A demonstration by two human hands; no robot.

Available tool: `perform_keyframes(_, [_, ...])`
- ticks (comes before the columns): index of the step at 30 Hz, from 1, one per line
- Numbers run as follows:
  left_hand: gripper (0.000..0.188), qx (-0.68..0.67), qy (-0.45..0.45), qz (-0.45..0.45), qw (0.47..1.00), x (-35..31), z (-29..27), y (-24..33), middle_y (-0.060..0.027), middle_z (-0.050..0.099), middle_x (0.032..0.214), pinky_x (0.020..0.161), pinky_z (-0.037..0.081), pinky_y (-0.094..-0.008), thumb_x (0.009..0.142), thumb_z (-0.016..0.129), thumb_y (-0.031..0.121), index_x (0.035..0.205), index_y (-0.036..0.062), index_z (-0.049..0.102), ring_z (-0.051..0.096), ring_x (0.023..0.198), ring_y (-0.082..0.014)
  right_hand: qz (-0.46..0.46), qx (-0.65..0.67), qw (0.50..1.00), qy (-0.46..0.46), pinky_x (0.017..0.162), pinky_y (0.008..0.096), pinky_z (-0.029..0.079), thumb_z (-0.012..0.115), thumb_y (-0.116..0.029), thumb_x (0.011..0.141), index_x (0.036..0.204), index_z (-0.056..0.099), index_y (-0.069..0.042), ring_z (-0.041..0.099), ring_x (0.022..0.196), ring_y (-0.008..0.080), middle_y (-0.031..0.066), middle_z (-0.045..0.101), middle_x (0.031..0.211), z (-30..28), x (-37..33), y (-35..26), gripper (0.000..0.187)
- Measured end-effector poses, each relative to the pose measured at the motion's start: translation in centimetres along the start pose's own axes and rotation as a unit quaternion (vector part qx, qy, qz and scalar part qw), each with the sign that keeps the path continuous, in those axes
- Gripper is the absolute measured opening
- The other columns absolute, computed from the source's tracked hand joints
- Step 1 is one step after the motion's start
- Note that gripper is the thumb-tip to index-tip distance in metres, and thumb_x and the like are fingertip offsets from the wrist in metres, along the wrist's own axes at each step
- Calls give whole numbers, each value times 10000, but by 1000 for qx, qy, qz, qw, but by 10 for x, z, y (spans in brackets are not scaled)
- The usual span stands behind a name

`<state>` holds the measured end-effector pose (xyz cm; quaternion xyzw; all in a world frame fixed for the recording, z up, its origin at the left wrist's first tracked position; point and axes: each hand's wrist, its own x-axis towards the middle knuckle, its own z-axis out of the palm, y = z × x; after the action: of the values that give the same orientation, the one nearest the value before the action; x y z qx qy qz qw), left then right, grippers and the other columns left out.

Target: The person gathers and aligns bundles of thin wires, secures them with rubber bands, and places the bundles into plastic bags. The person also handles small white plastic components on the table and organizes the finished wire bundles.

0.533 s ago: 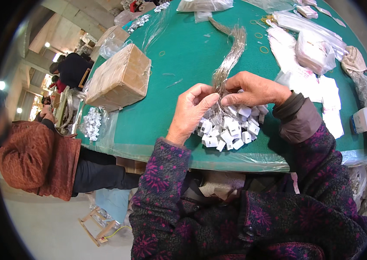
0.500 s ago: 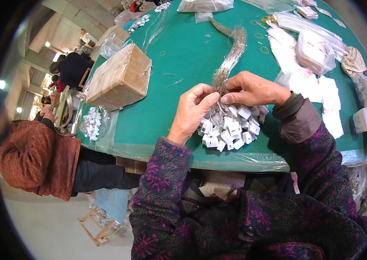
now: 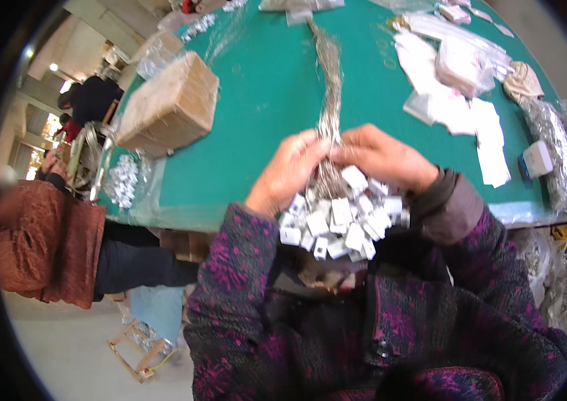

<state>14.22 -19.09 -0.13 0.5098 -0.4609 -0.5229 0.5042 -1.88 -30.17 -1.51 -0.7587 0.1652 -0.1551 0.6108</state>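
Observation:
A long bundle of thin silvery wires runs across the green table toward me. At its near end hangs a thick cluster of small white plastic blocks, spilling over the table's front edge. My left hand is closed around the bundle's left side, just above the blocks. From the other side my right hand grips the same wires, its thumb close to the left thumb. The fingers behind the wires are hidden. The far end of the bundle lies by a clear plastic bag.
A taped cardboard box stands on the green table at left, near a pile of small pale pieces. Plastic packets and a small white box lie at right. Another person sits at far left.
Both hands have drawn the wire bundle toward me, and it now lies straighter. The white blocks have come from the tabletop to beyond the front edge. The head view has shifted somewhat.

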Motion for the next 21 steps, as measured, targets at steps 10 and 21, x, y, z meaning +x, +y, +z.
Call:
perform_keyframes(10, [267, -121, -59, -113, 984, 4, -36, -9, -95, 670, 941, 732, 560, -268, 1003, 489, 193, 1048, -43, 607, 658, 820, -139, 159, 250, 955, -18, 446, 248, 464, 709, -257, 867, 946, 618, 1, 579, 545, 99, 26, 597, 724, 11, 15, -3, 285])
perform_keyframes(21, [341, -33, -98, -39, 994, -24, -44, -22, -37, 651, 1102, 846, 510, -244, 962, 573, 218, 1226, 2, 569, 626, 941, -87, 64, 203, 972, -102, 594, 190, 452, 596, -277, 954, 973, 642, -13, 543, 678, 42, -22, 612, 796, 16, 7, 8, 269])
